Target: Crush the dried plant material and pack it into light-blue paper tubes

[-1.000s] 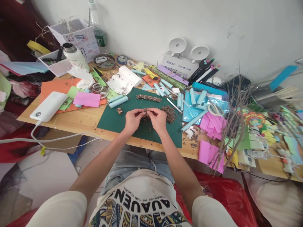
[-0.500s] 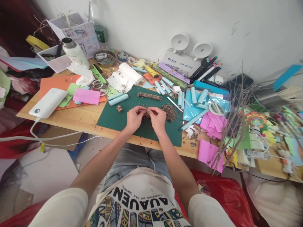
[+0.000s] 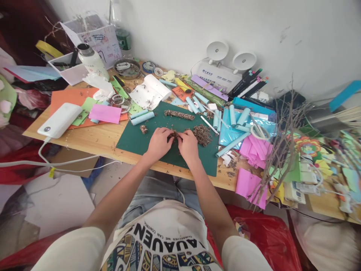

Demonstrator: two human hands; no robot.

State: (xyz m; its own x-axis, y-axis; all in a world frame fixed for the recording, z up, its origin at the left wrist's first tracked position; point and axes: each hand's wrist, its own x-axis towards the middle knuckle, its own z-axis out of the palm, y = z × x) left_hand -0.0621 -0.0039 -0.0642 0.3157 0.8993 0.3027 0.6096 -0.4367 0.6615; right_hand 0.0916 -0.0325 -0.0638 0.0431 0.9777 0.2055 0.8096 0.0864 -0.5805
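Observation:
Over the middle of a green cutting mat [image 3: 135, 143], my left hand [image 3: 161, 143] and my right hand [image 3: 188, 145] meet at the fingertips. Both are closed on a small clump of brown dried plant bits [image 3: 175, 134], mostly covered by the fingers. Just right of my right hand lies a loose heap of the same brown bits [image 3: 202, 135]. Behind the hands rests a roll coated in brown bits [image 3: 179, 114]. A small brown lump [image 3: 143, 129] sits on the mat to the left of my left hand.
Light blue paper tubes [image 3: 143, 118] lie around the mat. At right are pink paper strips [image 3: 255, 150], scissors [image 3: 258, 131] and a bundle of dry twigs [image 3: 284, 150]. A white power bank [image 3: 59, 120], a bottle [image 3: 93, 62] and a pink paper [image 3: 105, 113] are at left.
The fingers of both hands have curled a little more around the brown clump, and my left hand has turned slightly. The whole view has shifted slightly.

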